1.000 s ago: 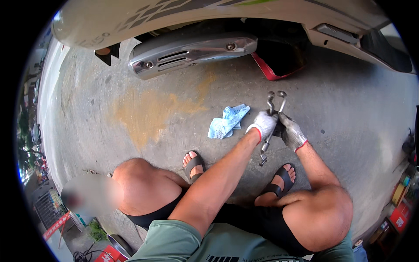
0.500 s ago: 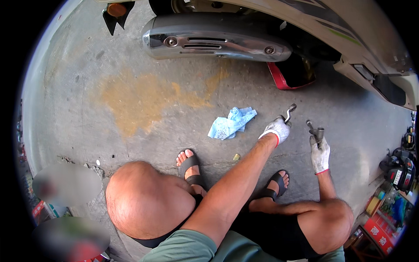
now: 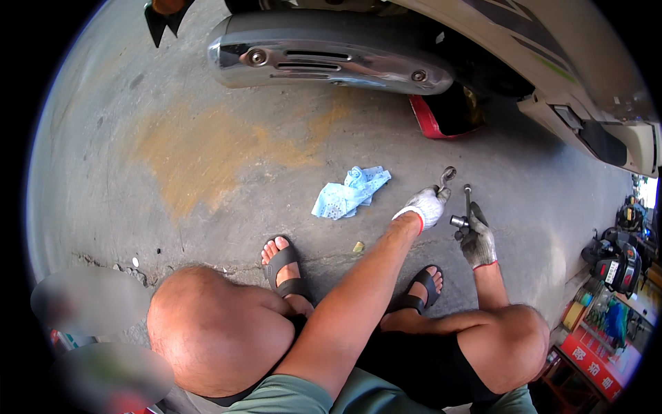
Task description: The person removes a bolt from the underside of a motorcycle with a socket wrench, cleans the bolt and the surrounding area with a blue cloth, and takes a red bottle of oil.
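Note:
My left hand (image 3: pixel 426 207), in a white knit glove with a dirty palm side, is closed around a ring spanner (image 3: pixel 448 175). The spanner's ring end points up and away from me, while the rest of it is hidden in my fist. To its right, my right hand (image 3: pixel 478 241), in a matching greyed glove, grips a metal socket wrench (image 3: pixel 468 203). One slim arm of that wrench stands upward, and a wider socket end sticks out to the left. The two tools are close together but apart. A crumpled light blue cloth (image 3: pixel 352 193) lies on the floor left of my left hand.
A scooter stands across the far side, its chrome exhaust cover (image 3: pixel 331 62) low over the concrete floor (image 3: pixel 276 200). Beneath it sits a red-edged open container (image 3: pixel 431 121). My sandalled feet (image 3: pixel 284 265) are nearby. Shelves with goods (image 3: pixel 607 317) line the right edge.
My right hand has turned the socket wrench, so its wide socket now faces left instead of upward. Both hands have come slightly closer together. The whole view has shifted a little.

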`<act>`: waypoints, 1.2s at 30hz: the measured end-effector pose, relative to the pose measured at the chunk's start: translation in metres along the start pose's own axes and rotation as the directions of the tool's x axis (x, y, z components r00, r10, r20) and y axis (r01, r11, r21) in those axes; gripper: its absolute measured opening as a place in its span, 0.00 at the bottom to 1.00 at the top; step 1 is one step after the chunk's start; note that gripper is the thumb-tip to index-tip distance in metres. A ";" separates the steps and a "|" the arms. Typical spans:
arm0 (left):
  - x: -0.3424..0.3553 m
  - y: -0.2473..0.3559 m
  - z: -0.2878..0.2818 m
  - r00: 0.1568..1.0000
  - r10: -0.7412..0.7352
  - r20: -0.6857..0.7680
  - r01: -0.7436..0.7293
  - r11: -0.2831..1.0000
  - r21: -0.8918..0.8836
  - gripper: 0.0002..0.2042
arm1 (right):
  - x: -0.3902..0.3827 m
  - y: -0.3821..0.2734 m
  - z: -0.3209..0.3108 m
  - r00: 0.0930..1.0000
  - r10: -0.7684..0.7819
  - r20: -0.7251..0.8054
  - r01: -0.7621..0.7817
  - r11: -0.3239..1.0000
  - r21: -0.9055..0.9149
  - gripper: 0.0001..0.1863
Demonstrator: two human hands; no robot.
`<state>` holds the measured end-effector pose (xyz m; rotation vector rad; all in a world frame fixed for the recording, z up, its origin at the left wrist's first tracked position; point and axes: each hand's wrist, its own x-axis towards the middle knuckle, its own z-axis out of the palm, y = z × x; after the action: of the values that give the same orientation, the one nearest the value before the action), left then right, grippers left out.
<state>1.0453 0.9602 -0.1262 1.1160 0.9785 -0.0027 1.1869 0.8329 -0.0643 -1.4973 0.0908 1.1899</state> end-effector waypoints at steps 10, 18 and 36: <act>-0.021 0.000 -0.017 0.901 -0.201 0.385 0.243 0.968 -0.062 0.18 | 0.015 -0.009 0.002 0.998 -0.020 0.061 0.012 0.992 0.128 0.13; -0.021 0.002 -0.015 0.728 -0.273 0.629 0.578 0.738 -0.348 0.22 | 0.022 -0.006 -0.002 0.988 -0.157 0.001 0.157 0.987 -0.029 0.20; 0.020 0.033 -0.050 0.923 -0.343 -0.176 0.057 0.573 -0.818 0.17 | -0.024 0.026 -0.025 0.993 -0.025 0.119 0.033 0.997 -0.069 0.20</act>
<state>1.0396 1.0225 -0.1189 0.1336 1.2128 0.4191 1.1743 0.7917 -0.0708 -1.4815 -0.0537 1.2668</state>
